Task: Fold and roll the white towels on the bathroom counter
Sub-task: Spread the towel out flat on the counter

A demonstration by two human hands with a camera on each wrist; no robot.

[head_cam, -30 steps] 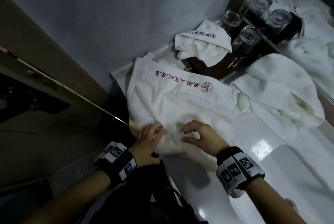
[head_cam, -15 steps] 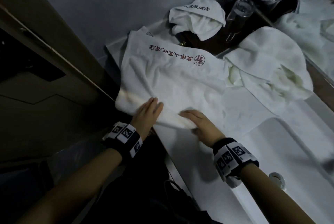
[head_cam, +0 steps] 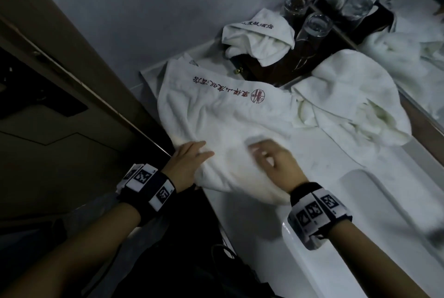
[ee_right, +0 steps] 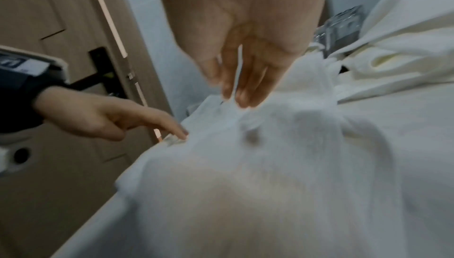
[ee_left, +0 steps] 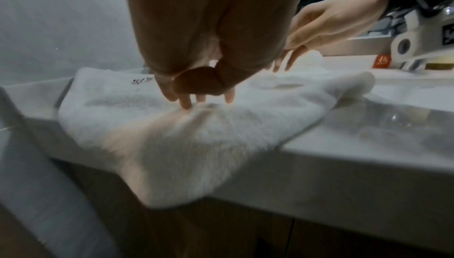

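A white towel (head_cam: 216, 115) with red lettering lies spread on the white counter (head_cam: 319, 153), and its near end is bunched into a thick fold at the counter's front edge. My left hand (head_cam: 192, 154) lies on the fold's left side, with straight fingers (ee_left: 184, 103) pressing into the towel (ee_left: 172, 136). My right hand (head_cam: 266, 153) is blurred over the fold's right side. Its fingers (ee_right: 236, 89) are straight and loosely spread just above the towel (ee_right: 294, 165). Neither hand holds cloth.
A small crumpled towel (head_cam: 259, 38) sits on a dark tray at the back beside upturned glasses (head_cam: 314, 26). Another crumpled white towel (head_cam: 348, 96) lies at the right by the mirror. The sink basin (head_cam: 384, 201) is at the near right. A door stands at the left.
The near end of the towel has been turned over into a thicker fold. My right hand has lifted off the fold and is moving, while my left hand stays flat on it.
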